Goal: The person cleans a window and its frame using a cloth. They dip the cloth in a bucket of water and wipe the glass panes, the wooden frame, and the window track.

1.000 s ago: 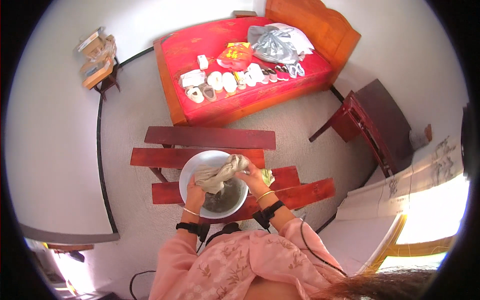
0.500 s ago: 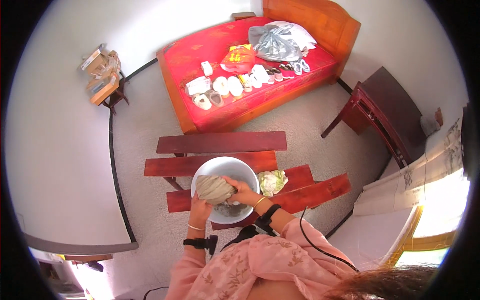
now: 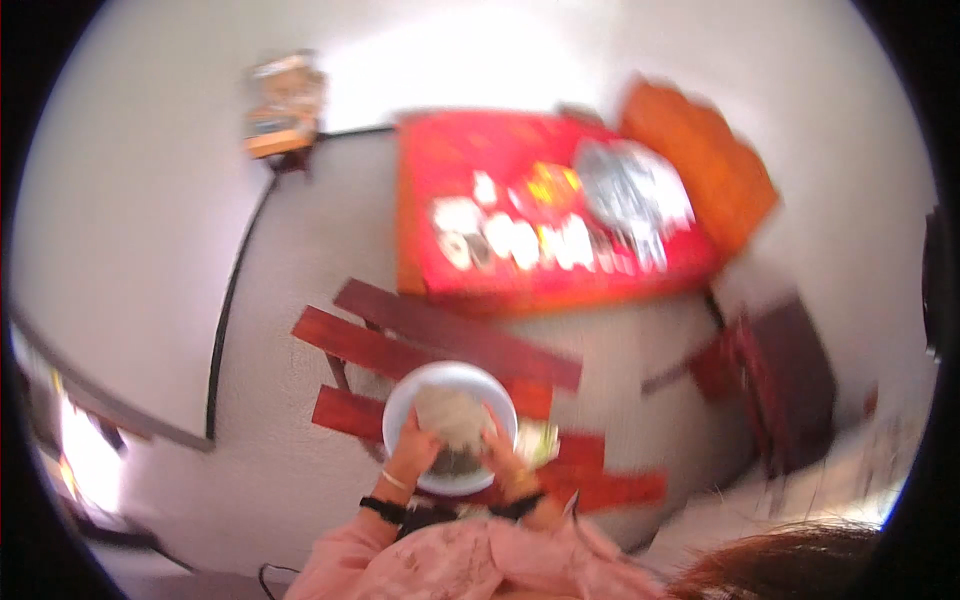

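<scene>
A white basin point(image 3: 394, 420) stands on the red benches in front of me. Over its mouth I hold a greyish-beige cloth point(image 3: 450, 412), which looks spread wider and is smeared by motion. My left hand point(image 3: 415, 448) is closed on its left edge, and my right hand point(image 3: 496, 446) grips the right edge. Grey, murky contents point(image 3: 455, 463) show at the near side of the basin, below the cloth. Just right of the basin lies a crumpled white-and-green cloth or bag point(image 3: 541, 443), partly hidden.
Several red-brown wooden benches point(image 3: 350, 335) surround the basin. Beyond them is a bed point(image 3: 480, 290) with a red cover, bearing shoes, a red bag and a grey plastic bag point(image 3: 620, 185). A dark table point(image 3: 800, 380) stands right; cardboard boxes point(image 3: 285, 110) sit on a stool far left.
The view has turned and blurred, so bed and benches appear shifted. The cloth went from a compact bundle to a wider shape, and my right hand moved from its top to its right side.
</scene>
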The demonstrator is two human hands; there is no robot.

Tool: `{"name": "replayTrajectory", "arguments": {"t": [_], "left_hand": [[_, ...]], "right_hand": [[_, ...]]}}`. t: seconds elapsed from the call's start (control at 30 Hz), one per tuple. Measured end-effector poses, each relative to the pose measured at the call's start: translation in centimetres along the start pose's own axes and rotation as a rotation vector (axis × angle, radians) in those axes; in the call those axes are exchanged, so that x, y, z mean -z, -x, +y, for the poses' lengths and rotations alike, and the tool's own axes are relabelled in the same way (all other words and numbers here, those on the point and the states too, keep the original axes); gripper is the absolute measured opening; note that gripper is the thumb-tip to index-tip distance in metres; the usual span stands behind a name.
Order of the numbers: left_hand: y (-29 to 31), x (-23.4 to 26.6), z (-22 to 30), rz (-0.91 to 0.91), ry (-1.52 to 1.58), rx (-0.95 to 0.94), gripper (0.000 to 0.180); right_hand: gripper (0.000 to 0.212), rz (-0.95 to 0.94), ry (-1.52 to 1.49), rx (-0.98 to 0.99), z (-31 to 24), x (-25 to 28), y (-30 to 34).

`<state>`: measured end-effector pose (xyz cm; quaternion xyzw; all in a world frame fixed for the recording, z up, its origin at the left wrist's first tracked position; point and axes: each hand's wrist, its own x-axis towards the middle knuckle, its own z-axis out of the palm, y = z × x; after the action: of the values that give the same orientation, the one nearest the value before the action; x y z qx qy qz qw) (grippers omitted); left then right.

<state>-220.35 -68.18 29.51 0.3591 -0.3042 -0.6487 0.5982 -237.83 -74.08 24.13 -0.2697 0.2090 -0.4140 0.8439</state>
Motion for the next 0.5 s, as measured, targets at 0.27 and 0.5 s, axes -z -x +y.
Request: {"name": "replayTrajectory", "arguments": {"t": [0.27, 0.5], "left_hand": [[-5.4, 3.2, 0.0, -0.23, -0.968, -0.487, 0.063], [-2.2, -2.2, 7.1, -0.555, -1.131, -0.647, 0.056]], "right_hand": [[0.055, 0.061, -0.046, -0.03, -2.3, -1.6, -0.9], [0.054, -0.046, 0.234, -0.197, -3.1, 0.4, -3.5]]}}
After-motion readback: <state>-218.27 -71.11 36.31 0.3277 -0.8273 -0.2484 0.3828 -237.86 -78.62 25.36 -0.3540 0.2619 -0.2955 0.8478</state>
